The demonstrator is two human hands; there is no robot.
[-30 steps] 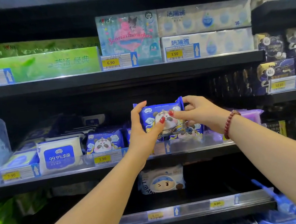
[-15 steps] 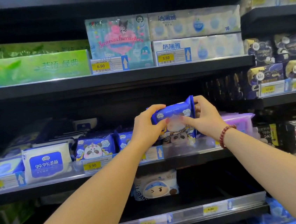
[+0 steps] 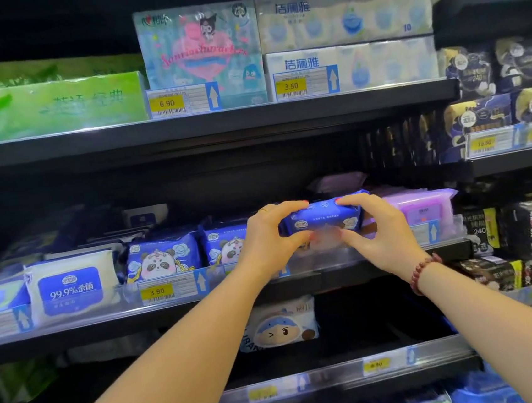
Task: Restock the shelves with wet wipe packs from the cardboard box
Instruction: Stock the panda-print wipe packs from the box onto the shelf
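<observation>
Wet wipe pack (image 3: pixel 320 219) – blue, with its long edge facing the camera – is held level between both hands over the front of the middle shelf (image 3: pixel 383 272), just above the clear plastic rail. The left hand (image 3: pixel 272 238) clamps the pack's end at 9 o'clock, fingers curled over the top and thumb tucked under the front edge; the right hand (image 3: pixel 384 233) grips the end at 3 o'clock in the same way, with a red bead bracelet (image 3: pixel 424 271) on its wrist. The spot right beneath the pack is blurred, so I cannot tell whether it rests on anything. At 9 o'clock from the held pack, two blue panda packs (image 3: pixel 162 256) stand side by side behind the rail, the nearer one partly hidden by the left hand, and further along sits a white pack (image 3: pixel 73 287) marked 99.9%. A yellow price tag (image 3: pixel 157 291) reading 3.90 is fixed to the rail below the panda packs. At 3 o'clock, just beside the right hand, lies a purple pack (image 3: pixel 423 209). At 12 o'clock, on the shelf above, sit white-and-blue tissue bundles (image 3: pixel 344 17) – with a pink cartoon tissue pack (image 3: pixel 200 55) beside them at 11. At 6 o'clock, on the shelf below, stands a cartoon-face pack (image 3: pixel 282 326).
</observation>
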